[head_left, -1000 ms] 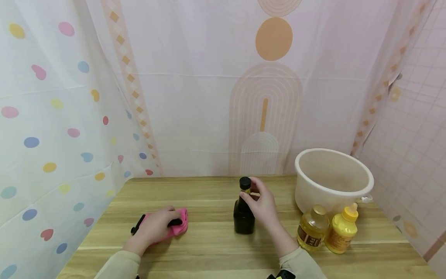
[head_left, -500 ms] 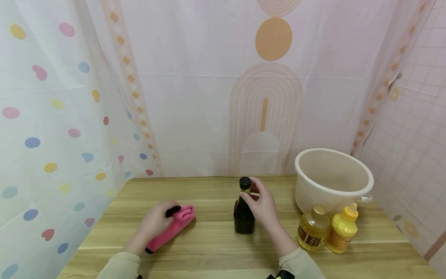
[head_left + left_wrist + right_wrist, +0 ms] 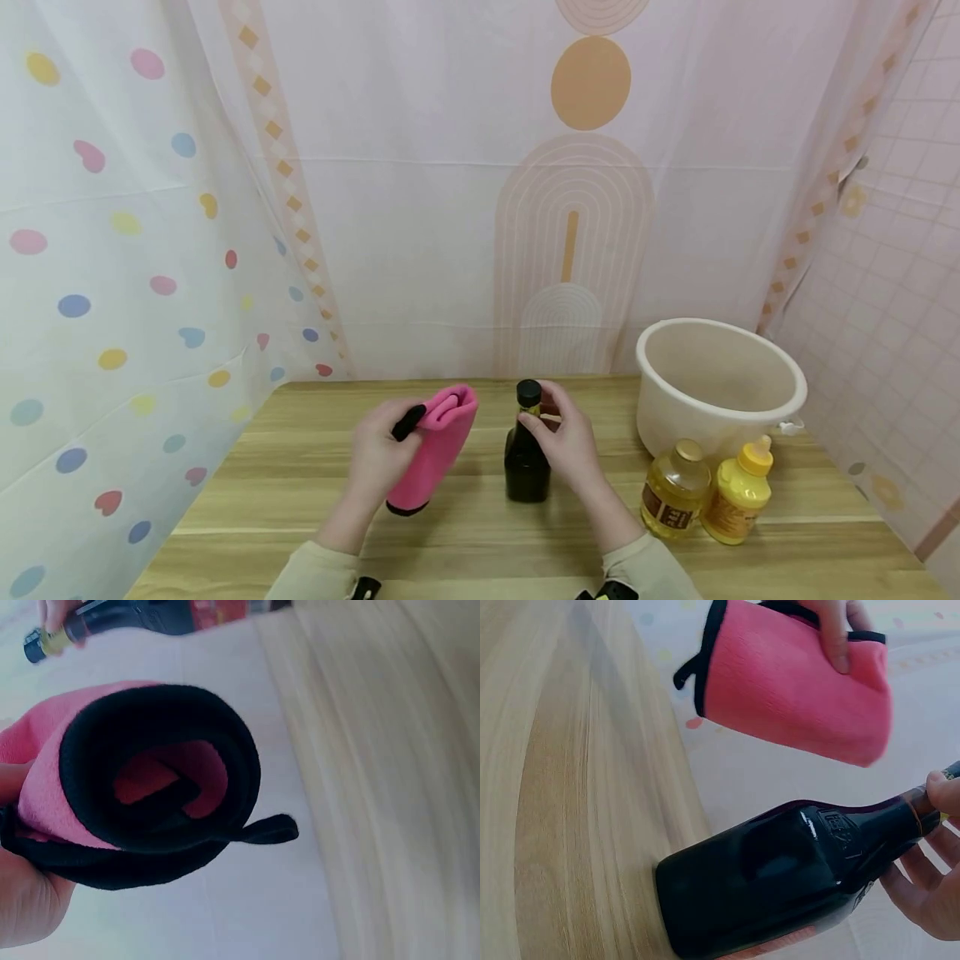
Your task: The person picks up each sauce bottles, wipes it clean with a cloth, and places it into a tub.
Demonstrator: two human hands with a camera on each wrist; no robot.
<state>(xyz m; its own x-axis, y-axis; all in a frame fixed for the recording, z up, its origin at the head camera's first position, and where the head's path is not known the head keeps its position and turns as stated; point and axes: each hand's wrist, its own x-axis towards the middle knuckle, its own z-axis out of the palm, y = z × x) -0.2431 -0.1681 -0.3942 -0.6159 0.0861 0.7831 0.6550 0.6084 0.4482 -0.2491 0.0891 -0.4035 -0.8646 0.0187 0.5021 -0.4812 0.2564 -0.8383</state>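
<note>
My left hand [image 3: 384,450] pinches a folded pink cloth [image 3: 438,454] with black edging, held up off the table to the left of a dark bottle. The left wrist view looks into the end of the rolled cloth [image 3: 97,712], where a small black loop [image 3: 270,829] sticks out. My right hand [image 3: 568,437] grips the neck of the dark glass bottle [image 3: 527,471], which stands upright on the table under a black cap. In the right wrist view a red label shows along one side of the bottle [image 3: 757,877]. Cloth and bottle are apart.
At the right of the wooden table [image 3: 300,500] stands a white bucket [image 3: 652,408]. In front of it are a bottle of yellow oil [image 3: 675,492] with a gold cap and a yellow squeeze bottle [image 3: 737,496]. Patterned curtains [image 3: 420,250] hang behind and at both sides.
My left hand has lifted the pink cloth from the table and carried it right, toward the dark bottle. My right hand has stayed on the bottle's neck.
</note>
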